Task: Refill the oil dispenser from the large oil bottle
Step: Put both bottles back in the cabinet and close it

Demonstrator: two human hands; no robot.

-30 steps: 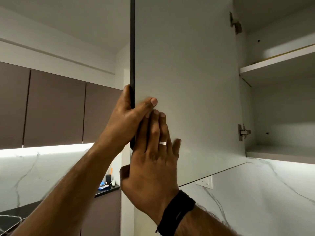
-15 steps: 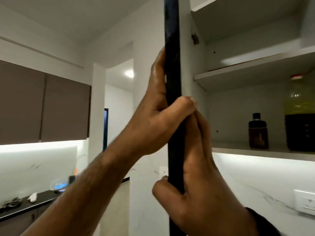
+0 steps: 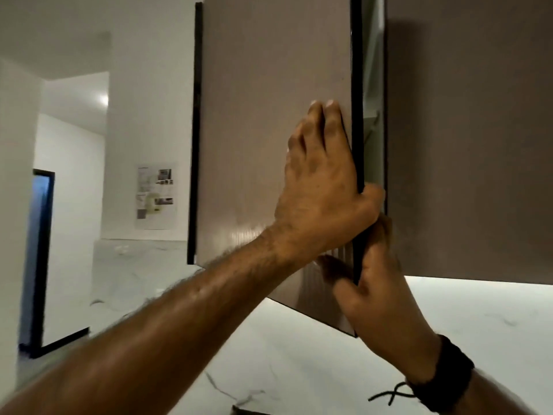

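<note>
Neither the oil dispenser nor the large oil bottle is in view; both are hidden behind the brown cabinet door (image 3: pixel 263 121). The door stands slightly ajar, and a narrow gap (image 3: pixel 372 70) shows a strip of the pale interior. My left hand (image 3: pixel 323 187) lies flat on the door's front, its thumb hooked round the dark free edge (image 3: pixel 357 85). Just below it, my right hand (image 3: pixel 377 289), with a black wristband, grips the same edge near the door's lower corner.
A second brown cabinet door (image 3: pixel 466 145) is shut to the right. Below is a lit white marble backsplash (image 3: pixel 299 354). To the left are a white wall with a paper sheet (image 3: pixel 155 194) and a doorway (image 3: pixel 40 250).
The door has swung from wide open to nearly shut with both hands on its edge. The shelf with the two bottles, visible half a second ago, is now covered.
</note>
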